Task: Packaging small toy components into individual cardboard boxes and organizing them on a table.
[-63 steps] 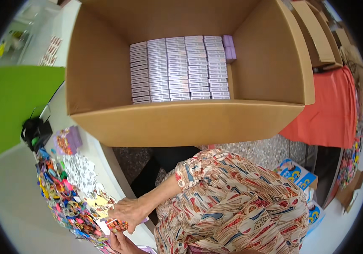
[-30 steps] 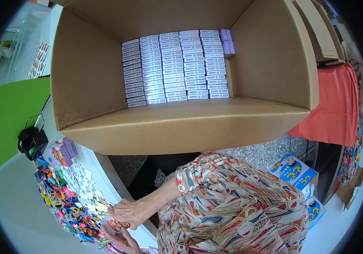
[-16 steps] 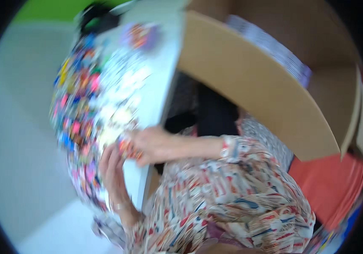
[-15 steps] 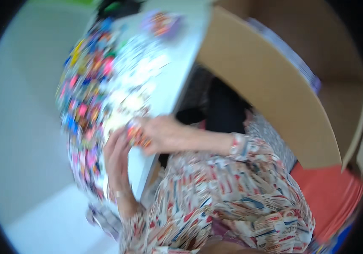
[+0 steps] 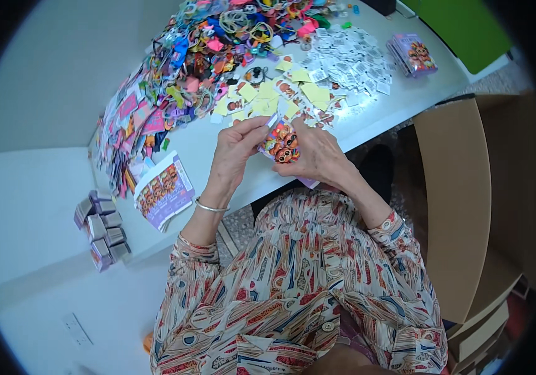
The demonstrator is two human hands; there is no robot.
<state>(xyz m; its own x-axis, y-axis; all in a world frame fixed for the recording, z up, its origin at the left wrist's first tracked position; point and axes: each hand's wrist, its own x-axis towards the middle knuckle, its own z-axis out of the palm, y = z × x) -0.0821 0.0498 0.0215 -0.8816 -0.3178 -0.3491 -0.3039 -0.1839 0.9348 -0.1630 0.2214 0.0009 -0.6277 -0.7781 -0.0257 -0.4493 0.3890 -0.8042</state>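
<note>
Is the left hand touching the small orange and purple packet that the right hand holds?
Touching. In the head view the left hand has its fingertips pinched on the top edge of the small packet, while the right hand grips it from the other side.

I'm holding a small purple-and-orange packet [image 5: 280, 142] between both hands. Flat purple cartons [image 5: 163, 190] are lying left of my left hand [image 5: 238, 145]; small purple boxes [image 5: 100, 230] are sitting farther left.
</note>
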